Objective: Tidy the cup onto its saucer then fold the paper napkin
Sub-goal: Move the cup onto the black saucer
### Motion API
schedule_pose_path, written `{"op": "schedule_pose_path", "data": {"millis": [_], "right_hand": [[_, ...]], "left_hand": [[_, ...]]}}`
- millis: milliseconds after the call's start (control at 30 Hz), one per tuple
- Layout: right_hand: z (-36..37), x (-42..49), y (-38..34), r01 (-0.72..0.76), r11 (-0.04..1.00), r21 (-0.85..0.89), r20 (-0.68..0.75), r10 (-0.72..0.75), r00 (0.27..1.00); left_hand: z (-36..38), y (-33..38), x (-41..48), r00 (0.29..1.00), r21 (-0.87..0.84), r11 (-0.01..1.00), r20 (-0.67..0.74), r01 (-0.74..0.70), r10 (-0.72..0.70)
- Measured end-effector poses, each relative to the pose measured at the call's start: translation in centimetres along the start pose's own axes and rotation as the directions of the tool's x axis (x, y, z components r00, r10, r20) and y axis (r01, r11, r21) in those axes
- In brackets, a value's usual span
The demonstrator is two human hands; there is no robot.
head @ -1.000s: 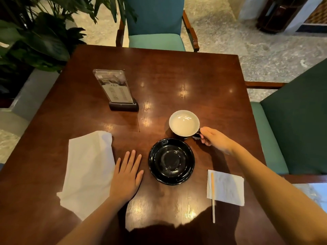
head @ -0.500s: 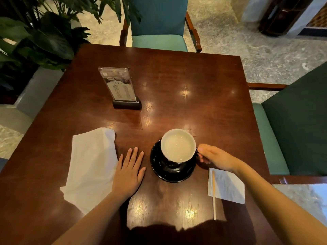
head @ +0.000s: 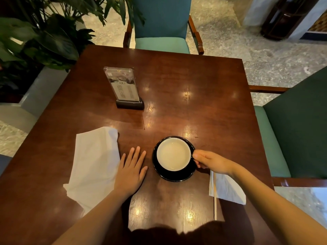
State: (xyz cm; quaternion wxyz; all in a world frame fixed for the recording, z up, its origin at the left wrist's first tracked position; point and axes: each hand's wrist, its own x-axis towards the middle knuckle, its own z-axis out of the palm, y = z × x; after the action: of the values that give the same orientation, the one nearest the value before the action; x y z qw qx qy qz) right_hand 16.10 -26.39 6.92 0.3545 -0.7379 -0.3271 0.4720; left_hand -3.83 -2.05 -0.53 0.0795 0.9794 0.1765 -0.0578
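Note:
A black cup with a white inside [head: 173, 154] stands on the black saucer [head: 174, 176] near the middle of the dark wooden table [head: 194, 96]. My right hand [head: 210, 160] pinches the cup's handle from the right. My left hand [head: 131, 171] lies flat on the table with fingers spread, just left of the saucer. Its heel touches the edge of a large, unfolded white paper napkin [head: 93, 163] that lies crumpled at the left.
A smaller white napkin [head: 228, 190] with a thin wooden stirrer [head: 215, 200] across it lies under my right wrist. An acrylic menu stand [head: 123, 87] stands at the back left. Green chairs [head: 162, 43] flank the far and right sides; a leafy plant [head: 44, 38] stands at the left.
My right hand lifted the cup from behind the saucer and set it down onto the saucer. My left hand stayed flat beside the napkin.

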Motion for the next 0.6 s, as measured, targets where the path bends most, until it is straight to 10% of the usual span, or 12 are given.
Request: {"op": "schedule_pose_path", "data": {"millis": [600], "right_hand": [[-0.25, 0.21, -0.48, -0.030, 0.990, -0.140, -0.219, -0.001, 0.976]], "left_hand": [[-0.42, -0.04, 0.11, 0.999, -0.072, 0.997, 0.052, 0.007, -0.004]]}}
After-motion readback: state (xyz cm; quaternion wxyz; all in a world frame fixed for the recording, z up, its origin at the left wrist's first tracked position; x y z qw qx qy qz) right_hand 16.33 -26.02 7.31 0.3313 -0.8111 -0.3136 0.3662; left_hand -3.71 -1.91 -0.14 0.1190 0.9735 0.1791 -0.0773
